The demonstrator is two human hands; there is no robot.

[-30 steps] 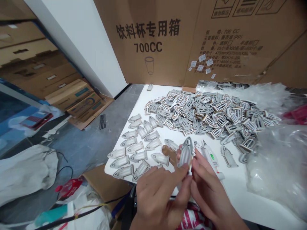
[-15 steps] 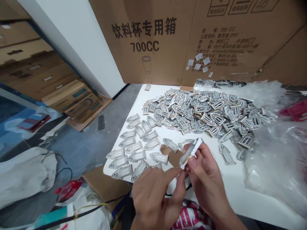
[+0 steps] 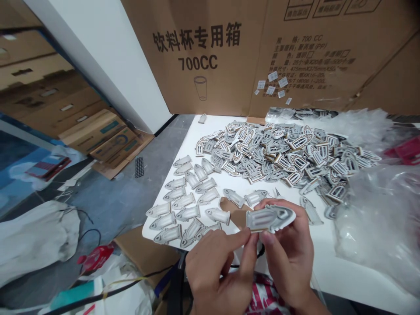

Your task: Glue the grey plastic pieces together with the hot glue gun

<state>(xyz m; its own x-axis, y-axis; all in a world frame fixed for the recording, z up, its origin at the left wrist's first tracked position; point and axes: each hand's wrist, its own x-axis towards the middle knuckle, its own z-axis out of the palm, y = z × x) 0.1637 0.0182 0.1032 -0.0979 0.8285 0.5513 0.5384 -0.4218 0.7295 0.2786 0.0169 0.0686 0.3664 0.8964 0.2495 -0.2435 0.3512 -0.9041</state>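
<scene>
A small grey-and-white piece (image 3: 269, 218), shaped like an arched window, is held up above the table's front edge with its pointed end to the right. My right hand (image 3: 292, 258) is closed on it, thumb below and fingers behind. At its lower left corner, the thumb and forefinger of my left hand (image 3: 219, 267) are pinched together at the edge; what lies between those fingertips is hidden. Several similar pieces (image 3: 187, 213) lie spread in loose rows on the white table, left of my hands. Behind them rises a heap of arched pieces (image 3: 272, 148), some with brown-edged fronts.
A large cardboard box (image 3: 210, 87) stands behind the table (image 3: 328, 249). Clear plastic bags (image 3: 377, 232) cover the right side. A brown cardboard scrap (image 3: 234, 214) lies just behind the held piece. On the floor at left are cartons (image 3: 108, 135) and a red bottle (image 3: 95, 259).
The held piece has turned from steeply tilted and nearly edge-on to almost level, so its broad face shows. Both hands have shifted slightly, still at the piece.
</scene>
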